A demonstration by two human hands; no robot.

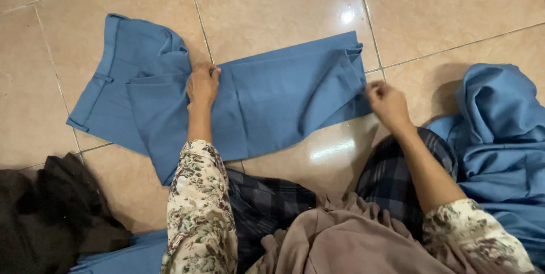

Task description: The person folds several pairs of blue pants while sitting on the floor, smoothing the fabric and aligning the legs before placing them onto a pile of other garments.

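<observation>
Right grip (388, 102) pinches blue trousers' (272, 95) hem; left hand (202, 85) presses them flat.

Three blue garments: trousers (227, 95), heap (499, 143), folded piece (122, 257); one black heap (51, 211).

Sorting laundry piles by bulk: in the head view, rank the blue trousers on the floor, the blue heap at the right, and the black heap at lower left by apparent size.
1. Blue trousers
2. Blue heap, cut off by the frame edge, so unsure
3. Black heap, also cut off

Both hands (202, 85) (386, 102) on blue trousers (272, 98)
</observation>
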